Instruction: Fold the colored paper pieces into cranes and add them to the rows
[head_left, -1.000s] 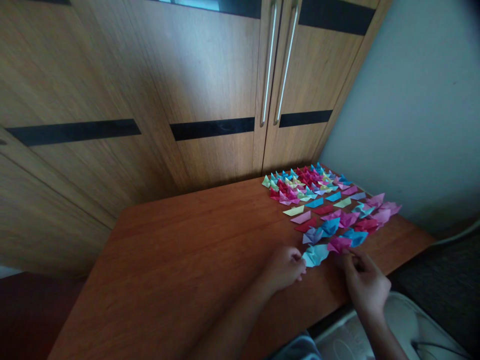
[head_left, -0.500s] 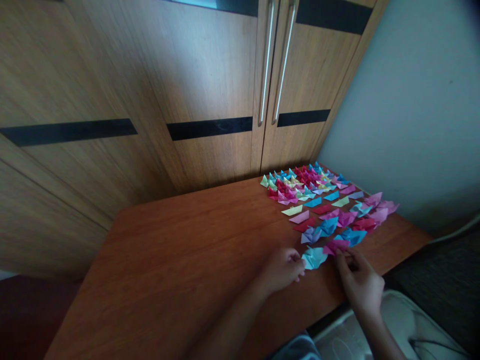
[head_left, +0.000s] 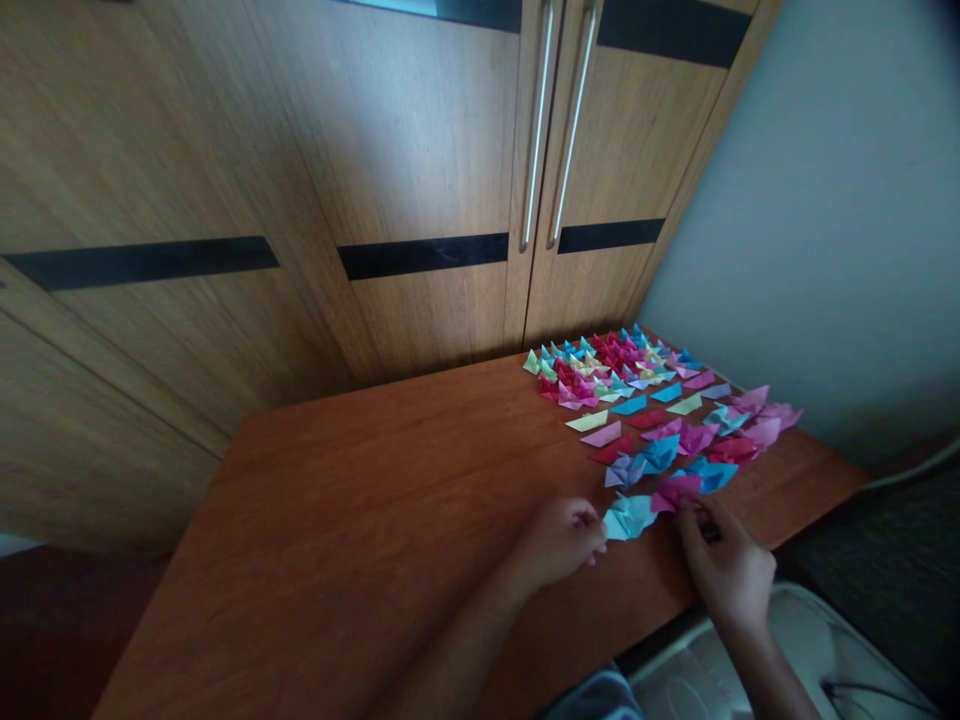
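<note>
My left hand (head_left: 568, 543) is closed, its thumb and fingertips pinching the left tip of a turquoise origami piece (head_left: 628, 518) on the table. My right hand (head_left: 726, 565) is closed at the near edge of a magenta origami piece (head_left: 676, 491), thumb and finger pinched on it. The turquoise and magenta pieces touch end to end. Just behind them sit a blue origami piece (head_left: 711, 474) and a lavender one (head_left: 624, 470). Part of the magenta piece's lower edge is hidden by my right fingers.
Several small boat-shaped paper folds (head_left: 619, 352) crowd the table's far right corner. Flat folded strips, such as a yellow one (head_left: 587, 421), lie in rows before them. A wooden cabinet (head_left: 420, 130) stands behind the brown table (head_left: 360, 520); a wall (head_left: 810, 230) rises at right.
The view has shifted slightly. My right hand and the magenta piece have moved a little to the right; my left hand stays at the turquoise piece's tip.
</note>
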